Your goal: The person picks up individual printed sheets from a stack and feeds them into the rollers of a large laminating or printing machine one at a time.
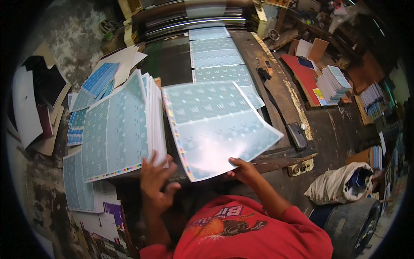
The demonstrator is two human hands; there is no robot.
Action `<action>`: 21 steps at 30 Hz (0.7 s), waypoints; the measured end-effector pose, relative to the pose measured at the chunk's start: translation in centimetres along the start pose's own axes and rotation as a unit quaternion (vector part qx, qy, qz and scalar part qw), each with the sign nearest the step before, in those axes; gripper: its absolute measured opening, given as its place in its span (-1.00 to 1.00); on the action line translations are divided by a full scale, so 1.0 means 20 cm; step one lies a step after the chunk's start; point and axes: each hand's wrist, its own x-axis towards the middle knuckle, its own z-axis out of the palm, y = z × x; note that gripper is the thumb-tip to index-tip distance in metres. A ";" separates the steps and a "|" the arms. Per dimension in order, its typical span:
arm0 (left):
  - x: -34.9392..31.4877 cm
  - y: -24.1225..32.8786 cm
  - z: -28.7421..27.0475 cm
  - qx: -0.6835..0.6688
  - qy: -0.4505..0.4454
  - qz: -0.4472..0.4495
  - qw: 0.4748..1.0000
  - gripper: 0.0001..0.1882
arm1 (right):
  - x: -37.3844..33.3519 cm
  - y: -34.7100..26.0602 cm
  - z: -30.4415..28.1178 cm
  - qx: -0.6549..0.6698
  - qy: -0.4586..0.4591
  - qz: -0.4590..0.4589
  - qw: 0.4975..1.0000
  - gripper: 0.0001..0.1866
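Note:
My right hand (pixel 244 172) pinches the near edge of a glossy printed sheet (pixel 215 125), thumb on top. Pale blue-green with a white margin and a strip of colour patches down its left side, the sheet tilts and catches the light. To its left a thick stack of matching printed sheets (pixel 114 129) leans, its loose edges fanned on the right. My left hand (pixel 159 179) is at the stack's near right corner with fingers spread, slightly blurred; whether a fingertip touches the paper is unclear.
Farther off, more printed sheets (pixel 217 54) lie in a row leading to a machine with metal rollers (pixel 194 21). A dark pouch (pixel 296 136) rests by the table's right edge. On the right are a stack of cut sheets (pixel 334 84), a white sack (pixel 340 183) and a tyre (pixel 351 226).

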 end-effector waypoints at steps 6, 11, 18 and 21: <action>-0.01 -0.26 -0.01 0.127 0.091 -0.108 0.982 -0.49 | -0.14 0.34 -0.36 -0.058 0.054 0.047 0.996 -0.59; -0.04 -0.30 0.04 0.110 0.099 -0.124 0.981 -0.54 | -0.28 0.40 -0.35 -0.031 0.093 0.088 0.991 -0.55; -0.01 -0.25 -0.03 0.030 0.097 -0.161 0.982 -0.57 | -0.11 0.27 -0.36 0.056 0.096 0.074 0.991 -0.38; 0.00 -0.25 -0.04 -0.018 0.114 -0.186 0.976 -0.62 | -0.02 0.23 -0.34 0.040 0.119 0.044 0.991 -0.32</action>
